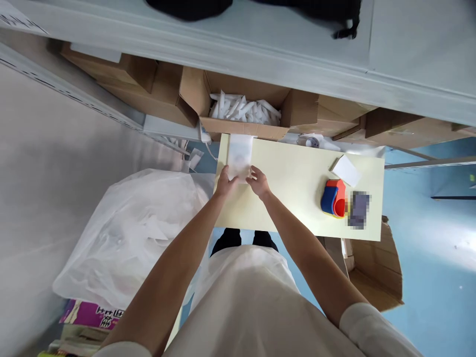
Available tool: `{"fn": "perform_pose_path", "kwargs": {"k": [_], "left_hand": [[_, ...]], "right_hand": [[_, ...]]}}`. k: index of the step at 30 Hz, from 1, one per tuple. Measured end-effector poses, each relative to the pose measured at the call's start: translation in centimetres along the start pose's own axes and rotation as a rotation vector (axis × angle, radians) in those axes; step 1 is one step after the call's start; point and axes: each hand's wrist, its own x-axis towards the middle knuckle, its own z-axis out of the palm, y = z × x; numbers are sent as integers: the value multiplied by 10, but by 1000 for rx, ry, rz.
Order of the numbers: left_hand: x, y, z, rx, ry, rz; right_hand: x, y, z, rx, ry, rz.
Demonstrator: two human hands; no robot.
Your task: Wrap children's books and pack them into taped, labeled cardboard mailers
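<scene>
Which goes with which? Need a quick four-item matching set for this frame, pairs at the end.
Things:
1. white packet
2. desk holder
3. plastic bag
4. far box

Place, colour or state:
A. see-through whitish, left of the table
B. holds a heap of white pieces
C. mainly red and blue, on the right part of the table
D. near end between the left hand and the right hand

Pairs: 1-D, 2-C, 3-A, 4-B
</scene>
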Motion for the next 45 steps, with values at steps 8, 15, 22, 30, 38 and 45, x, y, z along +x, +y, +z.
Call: {"fn": "perform_pose_path", "kwargs": {"k": [8,15,22,30,38,45], "left_hand": [[-53,35,-3,174,-73,35],[-113,34,-2,247,-206,113],[-164,28,-10,226,-204,13],[-235,28,10,22,49,-121],[-350,23,18,-179,390,-202],[-443,1,-5,-231,719,-279]], "right_hand": [[-56,11,-41,-18,94,71],[-126,39,-74,76,141,152],[-155,47,-93,84,24,128],[-151,34,-112,-29,-269,14],[-163,24,-83,-124,-504,-83],[-201,17,-6,-183,-768,-220]]}}
